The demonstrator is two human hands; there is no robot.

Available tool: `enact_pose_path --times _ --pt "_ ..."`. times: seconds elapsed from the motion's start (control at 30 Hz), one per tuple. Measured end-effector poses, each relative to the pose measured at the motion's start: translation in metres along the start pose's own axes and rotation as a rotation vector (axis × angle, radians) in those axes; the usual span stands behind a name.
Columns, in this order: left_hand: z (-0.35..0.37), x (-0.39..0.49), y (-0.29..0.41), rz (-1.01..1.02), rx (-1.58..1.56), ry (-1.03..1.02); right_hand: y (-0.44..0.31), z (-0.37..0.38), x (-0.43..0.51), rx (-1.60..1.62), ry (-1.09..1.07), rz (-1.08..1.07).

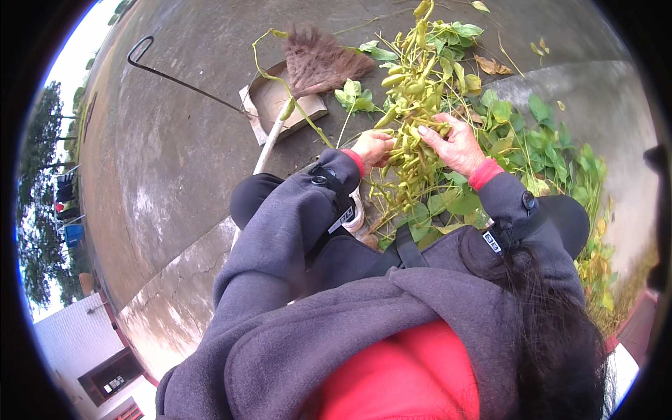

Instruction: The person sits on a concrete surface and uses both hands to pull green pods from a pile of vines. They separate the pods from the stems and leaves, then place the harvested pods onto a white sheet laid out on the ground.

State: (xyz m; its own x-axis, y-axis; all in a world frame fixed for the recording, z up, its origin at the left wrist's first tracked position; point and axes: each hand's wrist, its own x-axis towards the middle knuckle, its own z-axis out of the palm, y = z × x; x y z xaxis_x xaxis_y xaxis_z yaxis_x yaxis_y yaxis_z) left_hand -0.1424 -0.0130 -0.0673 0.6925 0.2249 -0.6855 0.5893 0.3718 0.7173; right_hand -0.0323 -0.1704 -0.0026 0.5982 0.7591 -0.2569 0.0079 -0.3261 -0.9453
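Observation:
A soybean plant (pixel 415 100) thick with green and yellowish pods lies before me, over the leafy stems. My left hand (pixel 375 147) is at the left side of its pod cluster, with the fingers curled against the pods; part of the fingertips is hidden. On the right side of the same cluster, my right hand (pixel 454 143) has its thumb and fingers closed on a pod. Loose leaves (pixel 462 202) and thin stems show beneath and to the right of the pods.
Beyond my left hand, a brush-like broom head (pixel 328 60) rests over a dustpan (pixel 273 97), with a pale handle (pixel 268 147) running towards my knee. A hooked metal rod (pixel 184 84) extends from the dustpan. More leafy plants (pixel 556 152) lie at the right on the concrete ground (pixel 173 173).

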Motion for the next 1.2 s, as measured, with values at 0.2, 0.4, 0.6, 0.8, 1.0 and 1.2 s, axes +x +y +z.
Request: enact_pose_path --times 0.2,0.4,0.6,0.8,1.0,1.2 --pt "-0.005 0.015 0.005 0.301 0.424 0.281 0.002 -0.003 0.000 0.021 -0.044 -0.156" --pt "-0.006 0.035 0.042 0.606 0.379 0.086 -0.010 0.002 -0.004 -0.247 -0.146 -0.424" --pt "0.002 0.012 0.065 0.522 -0.022 -0.055 -0.020 0.013 -0.017 -0.323 -0.232 -0.498" --pt "0.017 -0.005 0.089 0.415 0.194 0.091 -0.032 0.023 -0.033 -0.275 -0.266 -0.558" --pt "-0.002 0.000 0.067 0.361 -0.096 -0.540 -0.040 0.011 -0.031 -0.202 -0.226 -0.576" --pt "-0.022 0.015 0.053 0.472 0.093 -0.292 -0.040 -0.033 -0.024 0.474 -0.018 -0.109"
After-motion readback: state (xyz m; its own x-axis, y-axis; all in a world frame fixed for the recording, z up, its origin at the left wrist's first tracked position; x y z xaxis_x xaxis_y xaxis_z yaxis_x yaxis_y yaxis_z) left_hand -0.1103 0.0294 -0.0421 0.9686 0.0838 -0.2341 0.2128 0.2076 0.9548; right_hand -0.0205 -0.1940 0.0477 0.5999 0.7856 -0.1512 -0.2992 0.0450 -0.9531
